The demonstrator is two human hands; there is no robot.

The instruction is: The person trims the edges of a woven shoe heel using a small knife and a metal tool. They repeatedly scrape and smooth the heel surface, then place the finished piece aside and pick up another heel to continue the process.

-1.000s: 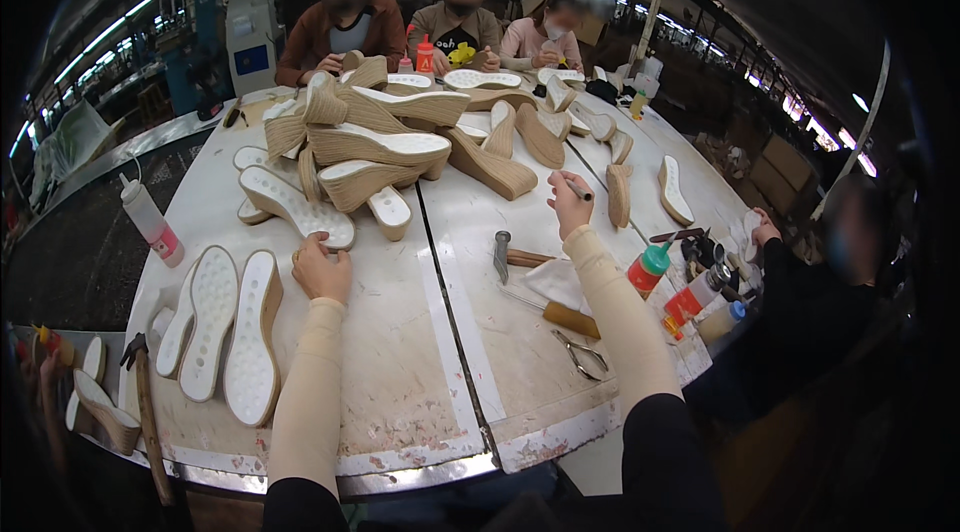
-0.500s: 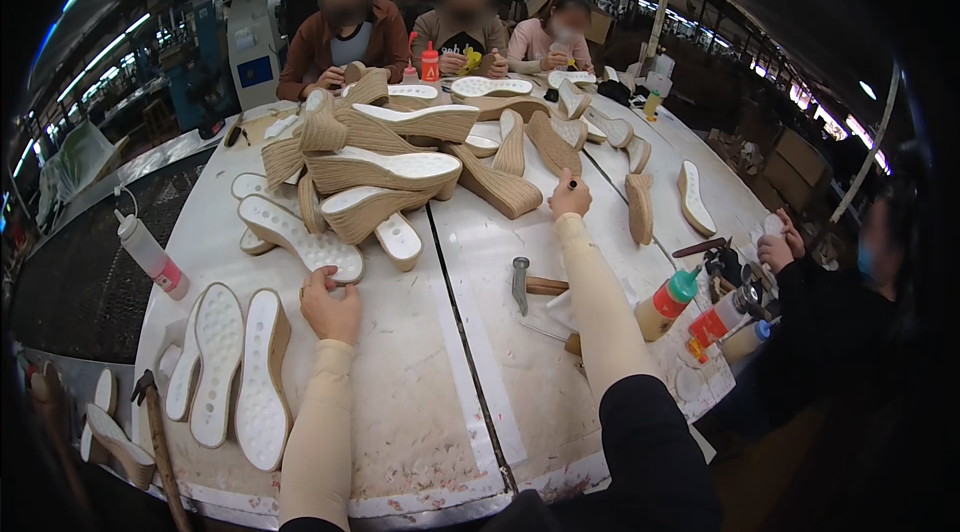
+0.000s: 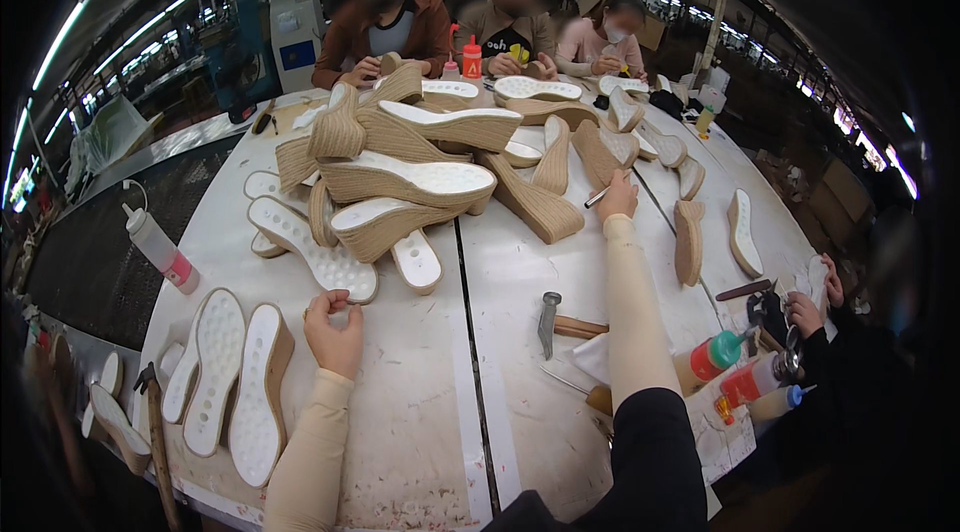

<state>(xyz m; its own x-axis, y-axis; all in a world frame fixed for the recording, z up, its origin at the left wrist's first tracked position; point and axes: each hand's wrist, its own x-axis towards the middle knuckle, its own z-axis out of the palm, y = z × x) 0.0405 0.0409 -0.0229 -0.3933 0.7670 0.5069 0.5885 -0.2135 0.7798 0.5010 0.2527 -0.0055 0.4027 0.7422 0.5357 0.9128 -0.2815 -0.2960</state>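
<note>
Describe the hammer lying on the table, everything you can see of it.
The hammer lies flat on the white table, just left of the person's right forearm. Its dull grey metal head points toward the near edge; the brown wooden handle runs right and passes behind the forearm. No hand holds it. A pale sheet lies just below the handle.

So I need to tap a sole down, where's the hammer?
In the head view the hammer lies on the white table, right of its centre seam, just left of the right forearm.
</note>
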